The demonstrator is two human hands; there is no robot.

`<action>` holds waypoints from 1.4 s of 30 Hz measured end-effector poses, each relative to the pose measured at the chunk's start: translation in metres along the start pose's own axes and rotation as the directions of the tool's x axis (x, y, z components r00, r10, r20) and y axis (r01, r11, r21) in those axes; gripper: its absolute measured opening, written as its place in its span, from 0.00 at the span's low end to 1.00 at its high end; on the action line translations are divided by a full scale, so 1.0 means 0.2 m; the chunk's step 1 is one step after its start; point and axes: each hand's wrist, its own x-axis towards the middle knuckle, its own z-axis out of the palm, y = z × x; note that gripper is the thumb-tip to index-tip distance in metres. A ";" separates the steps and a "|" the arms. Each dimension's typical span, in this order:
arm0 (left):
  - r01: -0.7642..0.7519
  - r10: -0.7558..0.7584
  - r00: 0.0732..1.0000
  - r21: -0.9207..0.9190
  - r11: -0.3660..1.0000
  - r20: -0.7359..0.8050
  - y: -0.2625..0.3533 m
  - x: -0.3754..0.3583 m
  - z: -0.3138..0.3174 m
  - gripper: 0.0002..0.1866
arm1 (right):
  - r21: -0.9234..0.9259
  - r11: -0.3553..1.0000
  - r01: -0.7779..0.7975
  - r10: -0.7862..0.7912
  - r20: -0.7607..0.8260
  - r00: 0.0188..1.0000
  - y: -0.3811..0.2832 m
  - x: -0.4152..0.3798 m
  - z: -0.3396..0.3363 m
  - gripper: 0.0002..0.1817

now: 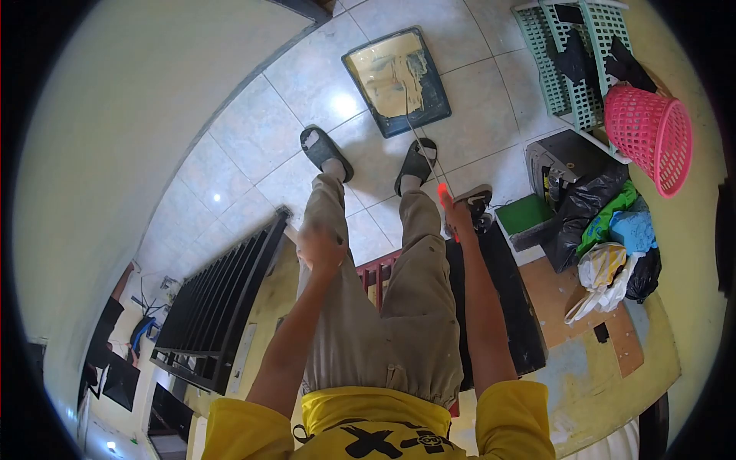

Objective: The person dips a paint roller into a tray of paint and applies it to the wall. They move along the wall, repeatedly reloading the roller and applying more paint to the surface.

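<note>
My right hand (460,218) is closed around the orange-red handle (445,195) of what looks like a paint roller. Its thin metal rod (422,146) reaches forward over a black paint tray (437,103). The rod's far end blends into the cream paint (383,69), so the roller head is hard to make out. Cream paint covers much of the tray, with dark streaks on its right side. Beside my left thigh, my left hand (320,247) is smeared by motion, and its fingers cannot be read clearly.
The tray lies on a tiled floor (280,96) ahead of my slippers (418,165). A black metal railing (222,307) stands left. Shoes (477,201), a green box (524,215), plastic bags (590,211), a pink basket (648,134) and a mint-green rack (548,69) crowd the right.
</note>
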 end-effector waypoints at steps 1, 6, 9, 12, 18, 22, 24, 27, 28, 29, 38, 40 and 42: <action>0.002 -0.001 1.000 0.019 1.000 -0.008 0.01 0.00 0.00 0.39 | -0.018 1.000 0.023 -0.023 -0.022 0.999 0.05 0.00 0.01 0.48; 0.020 -0.022 0.998 -0.028 0.999 -0.051 0.02 0.01 -0.14 0.40 | 0.030 0.980 0.196 -0.197 0.075 0.977 0.16 0.12 0.12 0.47; -0.049 0.014 0.993 -0.309 0.950 -0.116 -0.13 -0.01 -0.12 0.39 | -0.071 0.991 0.116 -0.108 0.102 0.989 -0.15 -0.20 -0.10 0.42; -0.174 -0.084 0.940 -0.677 0.715 -0.330 -0.36 0.06 0.11 0.35 | 0.047 0.990 0.136 -0.141 0.157 0.978 -0.14 -0.34 -0.24 0.32; -0.444 -0.222 0.825 -0.839 0.316 -0.520 -0.75 -0.66 0.09 0.26 | 0.056 0.925 0.376 -0.377 0.260 0.889 -0.02 -0.78 -0.59 0.25; -0.681 0.325 0.730 -0.680 0.273 -0.601 -0.88 -1.50 -0.22 0.16 | 0.427 0.863 -0.271 -0.101 0.670 0.736 -0.12 -0.89 -0.69 0.16; -0.747 0.372 0.663 -0.605 0.276 -0.650 -0.78 -1.84 -0.29 0.18 | 0.446 0.800 -0.401 -0.053 0.719 0.693 -0.23 -0.95 -0.68 0.16; -0.571 0.262 0.819 -0.687 0.449 -0.510 -0.66 -1.99 -0.23 0.25 | 0.409 0.876 -0.256 -0.074 0.639 0.766 -0.33 -1.08 -0.67 0.18; -0.531 0.268 0.847 -0.696 0.483 -0.460 -0.65 -2.07 -0.29 0.25 | 0.367 0.920 -0.134 -0.116 0.584 0.803 -0.38 -1.12 -0.69 0.19; -0.484 0.272 0.875 -0.709 0.512 -0.401 -0.65 -2.14 -0.33 0.25 | 0.362 0.916 -0.171 -0.098 0.617 0.781 -0.41 -1.13 -0.70 0.18; -0.467 0.186 0.861 -0.880 -0.083 -0.474 -0.76 -2.18 -0.27 0.17 | 0.186 0.945 -0.269 0.028 0.773 0.634 -0.67 -1.47 -0.59 0.17; -0.569 -0.003 0.820 -0.816 -0.101 -0.572 -0.77 -2.16 -0.25 0.15 | 0.182 0.955 -0.234 0.014 0.760 0.650 -0.69 -1.53 -0.52 0.17; -0.619 -0.214 0.780 -0.776 -0.120 -0.589 -0.76 -2.13 -0.26 0.13 | 0.153 0.981 -0.122 -0.030 0.735 0.678 -0.78 -1.66 -0.45 0.17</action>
